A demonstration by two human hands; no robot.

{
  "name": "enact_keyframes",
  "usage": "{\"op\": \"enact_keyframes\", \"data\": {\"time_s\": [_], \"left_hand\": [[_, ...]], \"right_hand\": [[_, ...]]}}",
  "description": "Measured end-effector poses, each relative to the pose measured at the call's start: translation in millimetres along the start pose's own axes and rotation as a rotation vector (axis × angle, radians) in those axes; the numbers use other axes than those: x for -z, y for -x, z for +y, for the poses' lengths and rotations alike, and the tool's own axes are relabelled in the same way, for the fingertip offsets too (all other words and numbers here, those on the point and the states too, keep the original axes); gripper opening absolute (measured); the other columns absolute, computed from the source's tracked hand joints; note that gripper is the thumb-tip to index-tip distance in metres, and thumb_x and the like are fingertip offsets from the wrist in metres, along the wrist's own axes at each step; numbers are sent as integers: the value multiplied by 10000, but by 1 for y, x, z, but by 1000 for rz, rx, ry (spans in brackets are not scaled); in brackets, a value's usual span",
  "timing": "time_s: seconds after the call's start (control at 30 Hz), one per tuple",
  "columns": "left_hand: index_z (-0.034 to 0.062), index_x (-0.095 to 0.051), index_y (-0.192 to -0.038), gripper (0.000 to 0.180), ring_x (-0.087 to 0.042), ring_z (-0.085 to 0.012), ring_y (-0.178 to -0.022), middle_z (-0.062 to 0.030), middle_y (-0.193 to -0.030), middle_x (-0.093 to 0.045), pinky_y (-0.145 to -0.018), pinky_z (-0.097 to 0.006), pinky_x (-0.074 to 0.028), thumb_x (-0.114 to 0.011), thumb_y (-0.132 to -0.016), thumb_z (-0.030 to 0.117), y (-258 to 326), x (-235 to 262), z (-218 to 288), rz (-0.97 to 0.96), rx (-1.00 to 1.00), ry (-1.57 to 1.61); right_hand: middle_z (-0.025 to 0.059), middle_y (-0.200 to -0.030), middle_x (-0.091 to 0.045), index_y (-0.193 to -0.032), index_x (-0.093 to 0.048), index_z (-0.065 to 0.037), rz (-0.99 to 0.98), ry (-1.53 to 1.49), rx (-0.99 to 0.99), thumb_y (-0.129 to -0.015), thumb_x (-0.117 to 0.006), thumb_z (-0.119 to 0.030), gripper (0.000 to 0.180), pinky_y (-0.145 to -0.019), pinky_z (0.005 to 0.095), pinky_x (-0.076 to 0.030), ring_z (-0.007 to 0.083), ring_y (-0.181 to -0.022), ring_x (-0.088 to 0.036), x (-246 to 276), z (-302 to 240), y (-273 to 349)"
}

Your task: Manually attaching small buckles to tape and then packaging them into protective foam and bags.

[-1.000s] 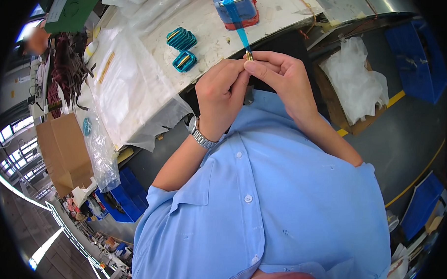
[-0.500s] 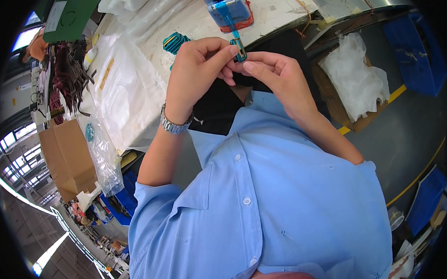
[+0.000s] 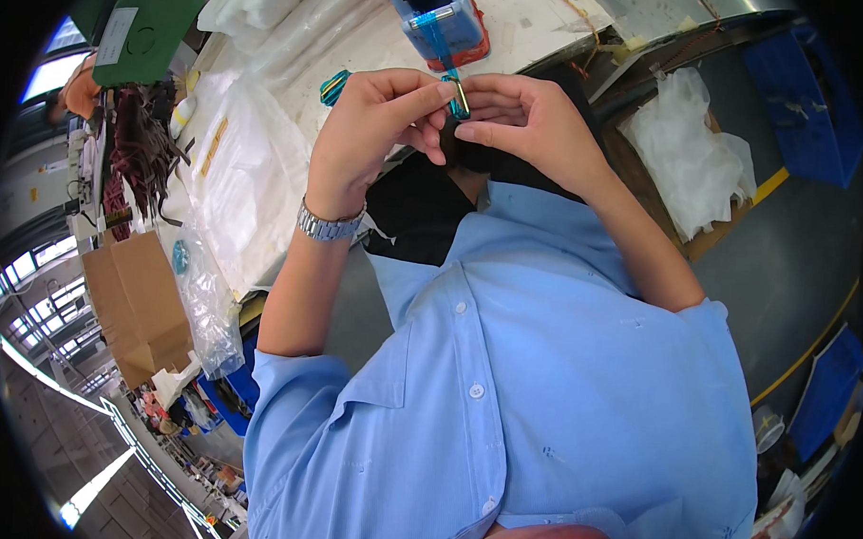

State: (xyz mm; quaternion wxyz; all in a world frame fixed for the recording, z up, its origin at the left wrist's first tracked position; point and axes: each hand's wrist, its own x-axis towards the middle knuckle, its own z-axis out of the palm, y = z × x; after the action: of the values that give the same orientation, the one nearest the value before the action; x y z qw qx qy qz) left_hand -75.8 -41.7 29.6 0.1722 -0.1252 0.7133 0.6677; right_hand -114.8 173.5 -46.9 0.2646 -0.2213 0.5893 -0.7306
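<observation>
A narrow teal strap (image 3: pixel 448 59) with a gold-toned metal buckle (image 3: pixel 462 99) runs down between my hands from a blue container. My left hand (image 3: pixel 380 116), with a metal watch on its wrist, pinches the strap beside the buckle between thumb and fingers. From the other side my right hand (image 3: pixel 541 126) has its fingers against the buckle and its thumb by the strap's lower end. The strap's tip is partly hidden by my fingers. Just beyond my left hand a bundle of teal straps (image 3: pixel 334 87) lies on the white table (image 3: pixel 363 44).
A blue container with a red lower edge (image 3: pixel 473 29) stands on the table past my hands. Clear plastic sheeting (image 3: pixel 240 158) covers the table's left part. A cardboard box (image 3: pixel 138 302) is at left; a carton with white wrapping (image 3: pixel 688 150) is at right.
My right hand's fingers have straightened and risen along the buckle, its thumb lower and further apart. My left wrist has shifted slightly left. The buckle has turned a little.
</observation>
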Motion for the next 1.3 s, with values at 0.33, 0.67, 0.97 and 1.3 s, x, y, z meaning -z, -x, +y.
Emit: {"op": "enact_keyframes", "data": {"time_s": [0.33, 0.67, 0.97, 1.3], "left_hand": [[39, -671, -830, 318, -624, -79, -559, 13, -733, -633, -543, -260, -592, -734, -1056, 254, -14, 11, 12, -62, 69, -40], [-20, -688, -839, 379, -649, -85, -587, -20, -741, -651, -530, -239, -555, -716, -1074, 276, 1, -5, -5, 146, -141, -124], [-50, -739, -1083, 164, -713, -104, -765, -50, -880, -715, -665, -261, -606, -695, -1062, 107, 28, -32, -30, 453, -446, -273], [-19, -752, -1099, 142, -709, -135, -766, -78, -954, -745, -669, -272, -582, -764, -958, -29, -4, -49, -67, 643, -868, -480]], "right_hand": [[149, -1168, -804, -1356, -687, 73, -30, -89, 121, -943, -830, -87, 466, -977, 305, -608, 174, -1077, -772, 0, 0, -19], [118, -1128, -812, -1301, -719, 89, 87, 23, 37, -962, -825, -99, 402, -938, 260, -600, 139, -1056, -770, -9, -10, -19], [118, -993, -834, -1146, -794, 61, 167, 70, 94, -911, -881, -200, 361, -823, 251, -593, 112, -915, -771, -10, -6, -24], [110, -1047, -820, -1204, -784, 64, 134, 15, -50, -977, -839, -192, 347, -868, 250, -604, 107, -931, -758, -14, -15, -27]]}}
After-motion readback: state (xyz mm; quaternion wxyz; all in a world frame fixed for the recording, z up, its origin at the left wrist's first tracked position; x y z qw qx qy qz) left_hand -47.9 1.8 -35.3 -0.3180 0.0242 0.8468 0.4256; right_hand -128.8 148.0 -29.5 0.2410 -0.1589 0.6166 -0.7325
